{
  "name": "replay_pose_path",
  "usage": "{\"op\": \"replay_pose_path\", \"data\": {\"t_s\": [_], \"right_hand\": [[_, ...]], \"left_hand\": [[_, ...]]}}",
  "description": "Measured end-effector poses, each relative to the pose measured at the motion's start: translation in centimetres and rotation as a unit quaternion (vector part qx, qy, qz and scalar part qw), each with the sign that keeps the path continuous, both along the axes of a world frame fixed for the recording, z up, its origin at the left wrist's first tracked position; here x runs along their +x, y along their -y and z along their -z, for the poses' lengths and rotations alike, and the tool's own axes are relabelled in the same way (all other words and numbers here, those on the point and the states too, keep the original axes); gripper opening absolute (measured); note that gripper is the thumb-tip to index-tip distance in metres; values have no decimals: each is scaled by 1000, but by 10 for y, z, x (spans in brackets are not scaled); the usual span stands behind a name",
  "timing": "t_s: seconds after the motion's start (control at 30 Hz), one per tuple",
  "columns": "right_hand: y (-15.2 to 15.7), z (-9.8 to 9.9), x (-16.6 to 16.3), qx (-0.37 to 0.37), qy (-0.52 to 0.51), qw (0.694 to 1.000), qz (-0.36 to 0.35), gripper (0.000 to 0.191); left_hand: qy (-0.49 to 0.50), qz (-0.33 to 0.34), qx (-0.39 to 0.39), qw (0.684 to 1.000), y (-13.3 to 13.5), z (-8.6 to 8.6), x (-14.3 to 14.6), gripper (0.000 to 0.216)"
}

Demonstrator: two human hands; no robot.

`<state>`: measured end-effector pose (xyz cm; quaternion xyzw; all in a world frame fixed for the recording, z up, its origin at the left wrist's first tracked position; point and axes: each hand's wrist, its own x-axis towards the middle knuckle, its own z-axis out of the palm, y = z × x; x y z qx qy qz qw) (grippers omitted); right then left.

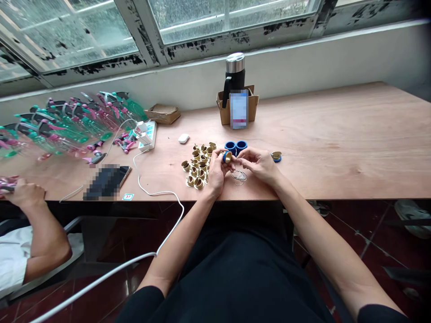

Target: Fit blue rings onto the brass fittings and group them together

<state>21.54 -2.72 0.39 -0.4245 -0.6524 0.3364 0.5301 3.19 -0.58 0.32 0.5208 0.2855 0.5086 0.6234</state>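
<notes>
Brass-and-blue cup [227, 157] pinched in the left hand's [215, 172] grip, right hand [259, 163] loosely open beside it, table edge [303, 198] close below

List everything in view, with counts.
Metal cups: many, gold, heaped mid-table.
Blue rings: two, blue, just beyond the hands.
Wire hoops: several, silver, below the hands.
Capped ring: one, gold and blue, right of the hands.
Flask: one, black and steel, in a cardboard box at the back.
Power strip: one, white, left of the cups.
Phone: one, black, front left.
Plastic parts: many, pink and green, far left.
Co-worker's hand: one, left edge.
Held ring: one, gold and blue, in the left hand.
Left hand, right hand: mid-table, together.
</notes>
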Motion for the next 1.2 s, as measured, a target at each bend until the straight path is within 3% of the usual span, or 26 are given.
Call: {"op": "replay_pose_path", "data": {"t_s": [0.2, 0.8, 1.0, 1.2], "right_hand": [[1, -3, 0, -22, -42, 999, -6, 33], [-6, -5, 4, -50, -151, 985, 62, 36], [-4, -7, 4, -91, -189, 978, 21, 60], [-3, -4, 4, -91, -186, 978, 11, 36]], "left_hand": [[-18, 8, -11, 1000, -2, 4, 2, 41], [-6, -6, -1, 1000, 2, -2, 3, 44], [48, 36, -16, 998, -1, 1, 4, 31], [25, 15, -5, 1000, -2, 3, 4, 43]]}}
